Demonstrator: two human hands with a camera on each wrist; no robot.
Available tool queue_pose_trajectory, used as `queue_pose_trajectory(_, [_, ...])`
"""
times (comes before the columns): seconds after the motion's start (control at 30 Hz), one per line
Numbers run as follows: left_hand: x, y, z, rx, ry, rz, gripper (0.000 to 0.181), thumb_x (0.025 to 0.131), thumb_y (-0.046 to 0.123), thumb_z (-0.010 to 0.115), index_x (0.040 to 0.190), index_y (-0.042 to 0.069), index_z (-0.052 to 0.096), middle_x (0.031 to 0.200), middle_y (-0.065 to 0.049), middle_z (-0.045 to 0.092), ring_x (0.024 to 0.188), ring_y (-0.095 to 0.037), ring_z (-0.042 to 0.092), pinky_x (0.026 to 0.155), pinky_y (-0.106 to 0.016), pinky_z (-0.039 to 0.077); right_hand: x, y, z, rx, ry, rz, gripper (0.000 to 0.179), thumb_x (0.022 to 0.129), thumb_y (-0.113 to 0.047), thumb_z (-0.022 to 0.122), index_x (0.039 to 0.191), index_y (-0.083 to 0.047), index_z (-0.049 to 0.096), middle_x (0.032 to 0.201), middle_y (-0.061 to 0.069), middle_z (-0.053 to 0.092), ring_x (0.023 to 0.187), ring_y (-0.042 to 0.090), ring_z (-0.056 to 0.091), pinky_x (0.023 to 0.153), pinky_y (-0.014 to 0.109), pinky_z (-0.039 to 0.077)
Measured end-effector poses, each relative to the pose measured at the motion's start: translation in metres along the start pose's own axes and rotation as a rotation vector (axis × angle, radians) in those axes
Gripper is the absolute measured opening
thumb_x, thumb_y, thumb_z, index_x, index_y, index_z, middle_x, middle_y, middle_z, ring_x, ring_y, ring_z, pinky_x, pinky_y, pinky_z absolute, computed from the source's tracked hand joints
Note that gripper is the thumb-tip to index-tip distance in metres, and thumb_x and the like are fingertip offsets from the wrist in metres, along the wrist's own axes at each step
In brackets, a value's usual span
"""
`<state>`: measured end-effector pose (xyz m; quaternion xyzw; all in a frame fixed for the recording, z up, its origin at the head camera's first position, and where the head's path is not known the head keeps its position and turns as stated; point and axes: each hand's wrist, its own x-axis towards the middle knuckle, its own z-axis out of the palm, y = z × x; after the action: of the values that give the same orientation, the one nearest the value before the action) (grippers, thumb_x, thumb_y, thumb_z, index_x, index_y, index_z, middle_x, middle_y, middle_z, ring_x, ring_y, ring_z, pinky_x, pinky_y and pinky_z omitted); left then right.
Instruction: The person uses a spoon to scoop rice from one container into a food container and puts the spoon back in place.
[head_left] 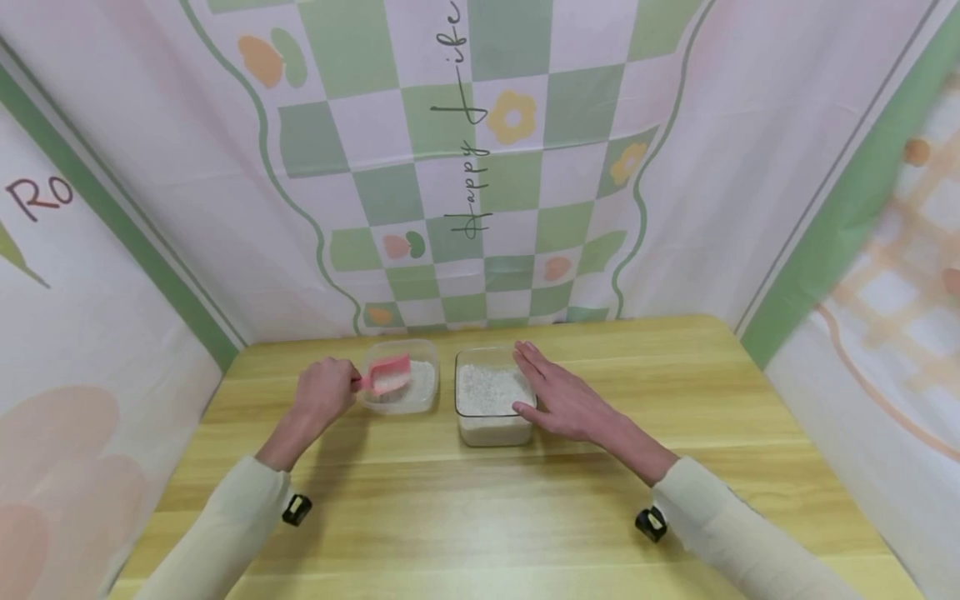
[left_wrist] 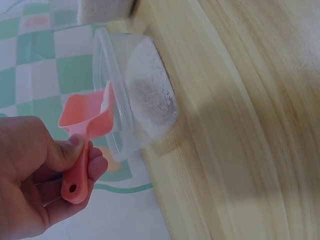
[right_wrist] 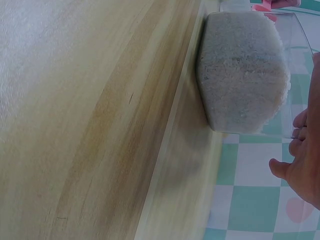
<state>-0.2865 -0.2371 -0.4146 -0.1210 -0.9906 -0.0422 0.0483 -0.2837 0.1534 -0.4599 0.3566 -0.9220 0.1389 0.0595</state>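
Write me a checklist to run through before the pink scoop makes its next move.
1. Left hand grips the pink plastic scoop by its handle: ok.
2. Scoop's bowl lines up over the small clear plastic tub: ok.
3. Scoop's load: some white grains show in it, but how full it is: cannot tell.
4. Larger clear, square, glass-like container stands upright on the light wood-grain table: ok.
5. Right hand has its fingers at that container's right rim: ok; how firmly it presses: cannot tell.
6. Tub and larger container stand apart, with bare table between them: ok.
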Motion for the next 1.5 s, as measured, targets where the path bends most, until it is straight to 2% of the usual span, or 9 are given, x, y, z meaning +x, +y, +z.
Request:
queue_pose_trajectory(0.37, [0.000, -0.003, 0.001, 0.084, 0.070, 0.050, 0.008, 0.085, 0.010, 0.074, 0.079, 0.011, 0.079, 0.073, -0.009, 0.073, 0.060, -0.023, 0.063, 0.050, -0.037, 0.052, 0.001, 0.000, 0.000, 0.003, -0.024, 0.015, 0.082, 0.101, -0.048, 0.048, 0.157, 0.002, 0.016, 0.167, 0.017, 0.012, 0.155, 0.030, 0.012, 0.122, 0.046, 0.025])
queue_pose_trajectory(0.63, [-0.002, -0.005, 0.002, 0.113, 0.054, 0.059, 0.005, 0.084, 0.007, 0.075, 0.081, 0.010, 0.078, 0.073, -0.007, 0.072, 0.058, -0.018, 0.059, 0.050, -0.034, 0.051, 0.001, 0.000, 0.000, 0.008, -0.012, 0.007, 0.081, 0.101, -0.048, 0.047, 0.157, 0.003, 0.017, 0.166, 0.019, 0.016, 0.155, 0.031, 0.013, 0.120, 0.049, 0.029])
queue_pose_trajectory(0.83, [-0.003, -0.006, 0.000, 0.147, 0.062, 0.091, 0.008, 0.081, 0.002, 0.074, 0.077, 0.008, 0.075, 0.071, -0.005, 0.070, 0.057, -0.016, 0.056, 0.050, -0.034, 0.050, 0.000, -0.001, 0.000, 0.012, -0.018, 0.011, 0.081, 0.101, -0.048, 0.047, 0.157, 0.002, 0.016, 0.167, 0.018, 0.014, 0.155, 0.030, 0.012, 0.121, 0.049, 0.028])
queue_pose_trajectory(1.03, [-0.006, -0.004, -0.003, 0.293, 0.101, 0.154, 0.017, 0.077, -0.007, 0.068, 0.076, 0.010, 0.071, 0.071, -0.002, 0.067, 0.057, -0.014, 0.056, 0.047, -0.032, 0.049, 0.000, -0.001, 0.000, 0.012, -0.020, 0.017, 0.081, 0.102, -0.048, 0.047, 0.157, 0.002, 0.015, 0.167, 0.018, 0.012, 0.155, 0.030, 0.012, 0.121, 0.048, 0.027])
queue_pose_trajectory(1.2, [-0.010, 0.000, -0.001, 0.444, 0.166, 0.261, 0.012, 0.084, -0.003, 0.069, 0.089, 0.007, 0.073, 0.080, -0.005, 0.071, 0.062, -0.015, 0.060, 0.047, -0.030, 0.052, 0.000, -0.001, 0.000, 0.015, -0.020, 0.016, 0.081, 0.102, -0.048, 0.047, 0.157, 0.003, 0.016, 0.167, 0.018, 0.012, 0.155, 0.031, 0.012, 0.121, 0.049, 0.027])
queue_pose_trajectory(1.3, [-0.011, 0.003, 0.001, 0.488, 0.215, 0.312, 0.008, 0.086, 0.000, 0.071, 0.091, 0.006, 0.073, 0.082, -0.005, 0.072, 0.065, -0.017, 0.062, 0.049, -0.030, 0.053, 0.000, 0.000, 0.000, 0.017, -0.021, 0.019, 0.081, 0.102, -0.048, 0.047, 0.157, 0.003, 0.016, 0.167, 0.017, 0.011, 0.155, 0.031, 0.012, 0.121, 0.048, 0.027])
queue_pose_trajectory(1.4, [-0.010, 0.003, 0.002, 0.485, 0.252, 0.326, 0.008, 0.085, -0.001, 0.070, 0.089, 0.006, 0.073, 0.080, -0.006, 0.072, 0.064, -0.017, 0.062, 0.050, -0.029, 0.053, -0.001, 0.000, 0.000, 0.015, -0.010, 0.015, 0.081, 0.102, -0.049, 0.046, 0.156, 0.003, 0.018, 0.167, 0.017, 0.012, 0.155, 0.032, 0.014, 0.121, 0.049, 0.028])
queue_pose_trajectory(1.5, [-0.008, -0.001, 0.002, 0.411, 0.237, 0.278, 0.013, 0.080, -0.005, 0.069, 0.088, 0.005, 0.073, 0.077, -0.007, 0.071, 0.063, -0.018, 0.062, 0.049, -0.029, 0.052, 0.000, -0.001, 0.000, 0.008, 0.006, 0.004, 0.081, 0.102, -0.050, 0.046, 0.156, 0.004, 0.019, 0.166, 0.020, 0.015, 0.154, 0.035, 0.017, 0.119, 0.050, 0.030])
